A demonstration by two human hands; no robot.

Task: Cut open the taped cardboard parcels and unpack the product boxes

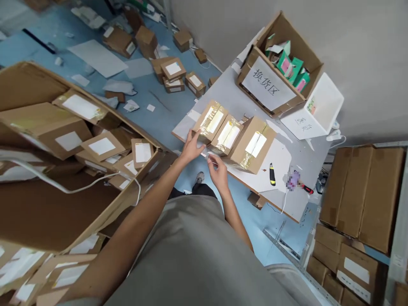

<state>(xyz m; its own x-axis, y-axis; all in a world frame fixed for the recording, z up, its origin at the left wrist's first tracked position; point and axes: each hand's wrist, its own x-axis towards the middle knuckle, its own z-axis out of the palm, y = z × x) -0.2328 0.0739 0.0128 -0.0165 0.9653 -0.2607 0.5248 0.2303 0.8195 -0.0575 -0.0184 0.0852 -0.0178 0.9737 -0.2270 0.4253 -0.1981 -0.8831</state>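
Three taped cardboard parcels with white labels lie side by side on the white table [280, 165]: a left parcel [211, 120], a middle parcel [227, 135] and a larger right parcel [253, 144]. My left hand [191, 146] rests with fingers spread against the near end of the left parcel. My right hand [218, 169] is at the table's near edge by the middle parcel, fingers curled in a pinch on something small that I cannot make out.
A black and yellow utility knife [272, 174] and a red-handled tool [307, 189] lie on the table. An open labelled carton [274, 85] and a white bin [318, 110] stand behind. A big carton of parcels [63, 140] is left. Boxes litter the blue floor.
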